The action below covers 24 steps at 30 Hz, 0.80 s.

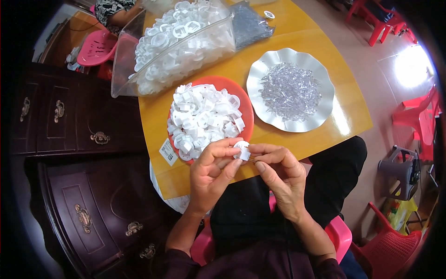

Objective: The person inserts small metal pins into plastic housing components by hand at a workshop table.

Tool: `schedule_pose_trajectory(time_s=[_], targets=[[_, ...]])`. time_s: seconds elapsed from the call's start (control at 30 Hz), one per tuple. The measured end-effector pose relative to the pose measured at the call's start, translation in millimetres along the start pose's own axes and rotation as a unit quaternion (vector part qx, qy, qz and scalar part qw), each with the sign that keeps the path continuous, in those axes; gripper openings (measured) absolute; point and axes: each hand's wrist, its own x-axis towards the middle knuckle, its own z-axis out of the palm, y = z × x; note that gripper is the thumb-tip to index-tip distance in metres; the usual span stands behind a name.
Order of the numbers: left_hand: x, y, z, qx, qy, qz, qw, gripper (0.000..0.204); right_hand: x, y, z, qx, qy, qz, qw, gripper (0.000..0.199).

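Note:
My left hand is closed, pinching a small white plastic housing with a round top and a squared lower part. From the right, my right hand closes its thumb and forefinger on thin wire-like legs at the housing's side. Whether these legs enter the housing cannot be made out. Just beyond my hands a red-orange round tray bears a heap of similar white housings. To its right, a white scalloped plate holds a pile of thin clear pieces with fine legs.
A clear plastic bin full of white parts stands at the table's far left, beside a grey bag. One loose white part lies near the far edge. Dark drawers flank the left; red stools stand right. Another person's arm shows far left.

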Motion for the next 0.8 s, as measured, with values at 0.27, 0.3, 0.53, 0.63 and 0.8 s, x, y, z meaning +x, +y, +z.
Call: schedule_pose_trajectory(time_s=[0.27, 0.3, 0.53, 0.63, 0.8], targets=[[-1.6, -7.0, -4.2, -0.04, -0.045, 0.023, 0.998, 0.021, -1.5, 1.2, 2.4, 0.009, 0.014, 0.0, 1.0, 0.005], [-2.5, -8.6, -4.4, -0.052, -0.047, 0.021, 0.997, 0.022, -1.7, 1.9, 2.3, 0.003, 0.015, -0.001, 1.0, 0.005], [-5.4, -9.5, -1.5, -0.035, -0.034, 0.026, 0.998, 0.032, -2.0, 1.1, 3.8, 0.004, 0.017, 0.0, 1.0, 0.005], [-5.5, -10.3, -0.7, -0.043, -0.033, 0.026, 0.998, 0.036, -2.2, 1.5, 3.2, 0.0, 0.018, 0.002, 1.0, 0.005], [-6.7, -8.2, 0.4, -0.038, -0.03, 0.023, 0.999, 0.037, -1.5, 1.2, 2.3, -0.021, 0.013, 0.0, 1.0, 0.005]])
